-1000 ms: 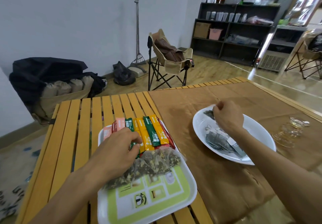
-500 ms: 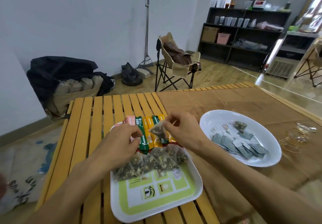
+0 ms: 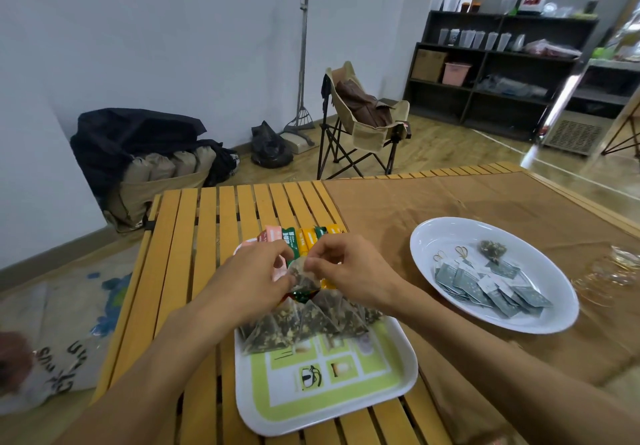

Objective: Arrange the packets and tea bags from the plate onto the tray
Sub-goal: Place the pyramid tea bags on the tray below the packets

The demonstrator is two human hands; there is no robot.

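A slatted wooden table [image 3: 207, 237] carries a brown cloth [image 3: 485, 202] on its right half. On the cloth sits a white plate [image 3: 433, 237] with grey packets [image 3: 485, 283] and one tea bag [image 3: 492, 249]. Left of it, a green tray [image 3: 346, 410] bears a row of pyramid tea bags [image 3: 301, 323] and, farther off, colourful stick packets [image 3: 304, 237]. Above the tray, the left hand [image 3: 249, 280] and right hand [image 3: 349, 271] together pinch one held tea bag [image 3: 304, 276] between fingertips.

Soft, even daylight from right side; bright glare streak on glossy floor [image 3: 568, 88] near shelves [image 3: 502, 67]. Shadows faint. Strong wide-angle bending at edges. Slight softness overall, corners smeared, forearms blurred.
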